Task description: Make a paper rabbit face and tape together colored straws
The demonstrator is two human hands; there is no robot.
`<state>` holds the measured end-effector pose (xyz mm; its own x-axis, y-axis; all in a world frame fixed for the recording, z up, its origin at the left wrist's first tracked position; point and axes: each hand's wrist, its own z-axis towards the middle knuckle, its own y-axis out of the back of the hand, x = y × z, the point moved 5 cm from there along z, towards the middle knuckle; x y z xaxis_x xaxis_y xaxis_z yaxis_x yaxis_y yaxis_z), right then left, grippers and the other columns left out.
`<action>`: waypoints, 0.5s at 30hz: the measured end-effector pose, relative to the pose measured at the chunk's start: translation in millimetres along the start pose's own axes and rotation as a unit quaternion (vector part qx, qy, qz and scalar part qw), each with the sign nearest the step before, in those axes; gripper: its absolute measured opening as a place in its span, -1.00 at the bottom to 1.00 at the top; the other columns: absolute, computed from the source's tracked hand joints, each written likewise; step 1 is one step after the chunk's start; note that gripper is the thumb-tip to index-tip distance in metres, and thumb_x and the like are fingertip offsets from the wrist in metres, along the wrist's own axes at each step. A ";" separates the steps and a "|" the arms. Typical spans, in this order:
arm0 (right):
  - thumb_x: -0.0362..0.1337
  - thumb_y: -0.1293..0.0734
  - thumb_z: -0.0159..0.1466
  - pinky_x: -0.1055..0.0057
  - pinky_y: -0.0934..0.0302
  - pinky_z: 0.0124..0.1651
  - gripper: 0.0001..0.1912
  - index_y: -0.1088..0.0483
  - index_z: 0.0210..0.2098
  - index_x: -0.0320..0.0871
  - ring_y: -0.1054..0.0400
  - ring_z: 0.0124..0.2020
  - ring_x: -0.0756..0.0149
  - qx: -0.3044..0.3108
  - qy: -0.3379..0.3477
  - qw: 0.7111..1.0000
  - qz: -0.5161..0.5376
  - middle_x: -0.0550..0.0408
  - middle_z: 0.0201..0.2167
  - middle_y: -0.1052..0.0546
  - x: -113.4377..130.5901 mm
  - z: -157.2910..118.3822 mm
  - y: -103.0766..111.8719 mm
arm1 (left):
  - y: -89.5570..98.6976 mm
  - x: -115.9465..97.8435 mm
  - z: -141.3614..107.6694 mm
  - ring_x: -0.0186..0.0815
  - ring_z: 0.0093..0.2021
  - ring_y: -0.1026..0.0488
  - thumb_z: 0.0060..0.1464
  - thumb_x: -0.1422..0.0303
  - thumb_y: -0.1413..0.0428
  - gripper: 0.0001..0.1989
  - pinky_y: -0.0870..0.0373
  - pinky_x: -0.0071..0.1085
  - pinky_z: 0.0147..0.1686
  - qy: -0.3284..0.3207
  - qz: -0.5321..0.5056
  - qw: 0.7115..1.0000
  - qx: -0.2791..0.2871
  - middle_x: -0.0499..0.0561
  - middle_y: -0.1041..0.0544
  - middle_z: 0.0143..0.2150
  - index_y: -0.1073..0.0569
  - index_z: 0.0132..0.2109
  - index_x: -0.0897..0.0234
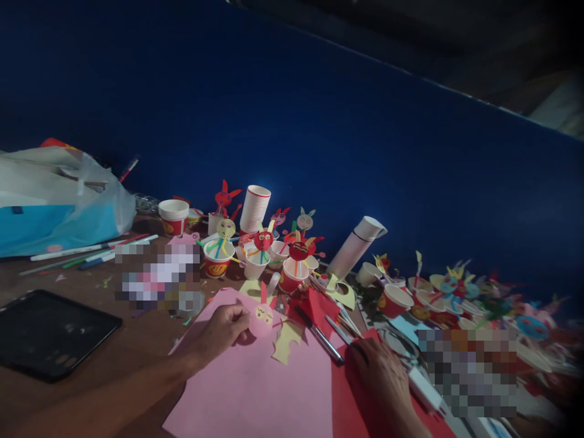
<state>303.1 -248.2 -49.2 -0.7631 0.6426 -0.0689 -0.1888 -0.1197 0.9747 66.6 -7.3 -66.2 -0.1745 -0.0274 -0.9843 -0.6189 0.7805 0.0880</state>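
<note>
My left hand [228, 325] pinches the edge of a pink paper face [261, 317] with drawn eyes and two red ears, just over a pink sheet of paper [260, 389]. A yellow paper scrap [288, 342] with cut-out curves lies beside the face. On the right, my right hand [379, 368] is curled low over red paper [349, 401]. A slim grey, blade-like piece [338, 330] runs to its fingertips; I cannot make out what it belongs to. Left of that hand lies a dark pen [326, 344] with a silver end.
Paper cups with paper animal figures [219, 258] stand behind the sheets, and more cups [395, 301] crowd the right. A stack of cups [255, 210] and a white flask [356, 246] stand against the blue wall. At left are a phone [57, 334], pens [91, 249] and a plastic bag [68, 201].
</note>
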 end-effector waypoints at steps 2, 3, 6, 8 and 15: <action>-0.22 -0.17 0.28 0.28 -0.14 -0.19 -0.75 -0.45 -0.19 -0.09 -0.34 -0.22 0.12 0.000 -0.007 1.000 0.003 0.02 -0.26 -0.48 -2.0 1.3 0.5 | 0.0 -0.6 -0.7 -0.40 -0.54 -0.31 -0.05 0.22 0.03 -0.74 -0.11 -0.51 -0.56 0.001 0.002 1.000 0.000 -0.04 -0.39 -0.60 -0.26 -0.54 0.33; -0.21 -0.16 0.28 0.27 -0.14 -0.18 -0.74 -0.45 -0.18 -0.09 -0.34 -0.21 0.11 -0.002 -0.012 1.000 0.005 0.02 -0.24 -0.48 -2.1 2.2 1.4 | 0.1 -0.6 -1.0 -0.39 -0.54 -0.31 -0.05 0.22 0.03 -0.74 -0.11 -0.50 -0.55 0.002 0.004 1.000 -0.001 -0.04 -0.38 -0.60 -0.26 -0.54 0.32; -0.19 -0.14 0.31 0.31 -0.15 -0.20 -0.72 -0.45 -0.18 -0.07 -0.35 -0.21 0.15 -0.011 -0.027 0.999 0.014 0.05 -0.24 -0.48 3.1 9.2 5.4 | 0.3 0.2 -1.5 -0.38 -0.54 -0.32 -0.05 0.21 0.03 -0.73 -0.12 -0.50 -0.56 0.007 0.007 1.000 -0.006 -0.04 -0.38 -0.60 -0.27 -0.54 0.32; -0.20 -0.13 0.32 0.38 -0.16 -0.24 -0.73 -0.45 -0.19 -0.02 -0.36 -0.24 0.23 -0.013 -0.026 0.999 0.023 0.10 -0.25 -0.48 11.4 19.7 8.4 | 0.2 0.0 -1.8 -0.37 -0.53 -0.33 -0.05 0.20 0.03 -0.73 -0.12 -0.50 -0.56 0.009 0.010 1.000 -0.008 -0.04 -0.39 -0.60 -0.26 -0.54 0.31; -0.23 -0.16 0.30 0.36 -0.12 -0.18 -0.73 -0.42 -0.11 -0.08 -0.32 -0.13 0.16 -0.026 -0.038 0.999 0.009 0.02 -0.16 -0.46 34.2 80.8 13.9 | 0.8 -2.6 -2.2 -0.35 -0.54 -0.34 -0.06 0.20 0.03 -0.74 -0.15 -0.48 -0.55 0.001 0.019 1.000 -0.003 -0.03 -0.42 -0.59 -0.29 -0.54 0.31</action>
<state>324.3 -166.7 -20.8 -0.7183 0.6950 -0.0331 -0.2090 -0.1701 0.9630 64.9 -8.0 -63.3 -0.1987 0.0014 -0.9801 -0.6158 0.7777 0.1260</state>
